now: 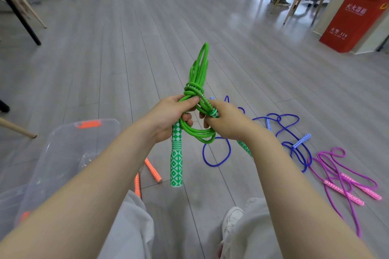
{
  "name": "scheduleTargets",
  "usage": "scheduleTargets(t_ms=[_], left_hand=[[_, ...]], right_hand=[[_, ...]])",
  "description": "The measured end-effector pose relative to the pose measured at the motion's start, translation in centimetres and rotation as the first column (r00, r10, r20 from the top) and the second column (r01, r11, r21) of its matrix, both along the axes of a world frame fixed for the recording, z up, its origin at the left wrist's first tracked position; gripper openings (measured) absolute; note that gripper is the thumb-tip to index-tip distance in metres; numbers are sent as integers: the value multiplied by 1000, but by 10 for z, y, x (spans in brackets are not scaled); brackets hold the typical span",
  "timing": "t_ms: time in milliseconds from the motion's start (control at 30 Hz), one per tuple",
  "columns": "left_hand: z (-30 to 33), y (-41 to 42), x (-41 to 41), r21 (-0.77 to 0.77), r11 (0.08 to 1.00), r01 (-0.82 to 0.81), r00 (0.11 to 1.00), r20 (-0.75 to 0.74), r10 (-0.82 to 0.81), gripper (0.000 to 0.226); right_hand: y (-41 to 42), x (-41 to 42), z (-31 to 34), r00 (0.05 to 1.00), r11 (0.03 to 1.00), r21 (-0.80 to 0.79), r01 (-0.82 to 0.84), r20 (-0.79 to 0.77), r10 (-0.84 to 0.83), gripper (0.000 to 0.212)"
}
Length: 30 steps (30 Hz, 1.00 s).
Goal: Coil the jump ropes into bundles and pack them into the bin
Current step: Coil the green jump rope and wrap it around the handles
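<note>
A green jump rope point(197, 73) is folded into a bundle with a few turns wrapped round its middle. My left hand point(168, 118) grips the bundle just below the wraps, and one green patterned handle point(176, 162) hangs down from it. My right hand point(223, 122) holds the other green handle near its top end beside the wraps. A clear plastic bin point(69, 153) with orange latches stands on the floor at my lower left. A blue rope point(284, 132) and a purple rope point(341, 176) lie loose on the floor to the right.
Orange rope handles point(152, 169) lie on the floor between the bin and my legs. A red fire-extinguisher box point(355, 19) stands at the far right. Table and chair legs point(21, 12) are at the left and back. My white shoe point(231, 218) is below.
</note>
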<state>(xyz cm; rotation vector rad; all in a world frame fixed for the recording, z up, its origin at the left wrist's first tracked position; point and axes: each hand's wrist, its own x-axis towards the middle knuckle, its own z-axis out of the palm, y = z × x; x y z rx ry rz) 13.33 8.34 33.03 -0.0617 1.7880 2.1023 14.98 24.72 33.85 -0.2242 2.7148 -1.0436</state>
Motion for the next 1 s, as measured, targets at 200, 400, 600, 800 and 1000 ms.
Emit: scheduleTargets(t_ms=[200, 400, 600, 800, 1000], left_hand=[[-1, -1, 2, -119, 992, 38, 996, -76, -48, 11], [2, -1, 2, -56, 997, -56, 983, -176, 45, 12], [0, -6, -5, 6, 980, -198, 964, -179, 196, 7], [5, -9, -7, 232, 938, -257, 964, -9, 266, 12], [6, -11, -4, 264, 950, -169, 983, -23, 181, 13]], right_hand=[[2, 1, -3, 999, 999, 25, -35, -3, 35, 15], [4, -1, -5, 1000, 999, -42, -15, 11, 16, 16], [26, -5, -1, 999, 997, -55, 45, -2, -45, 34], [22, -3, 5, 995, 977, -189, 96, -11, -100, 55], [28, -8, 0, 990, 991, -73, 114, -76, -120, 46]])
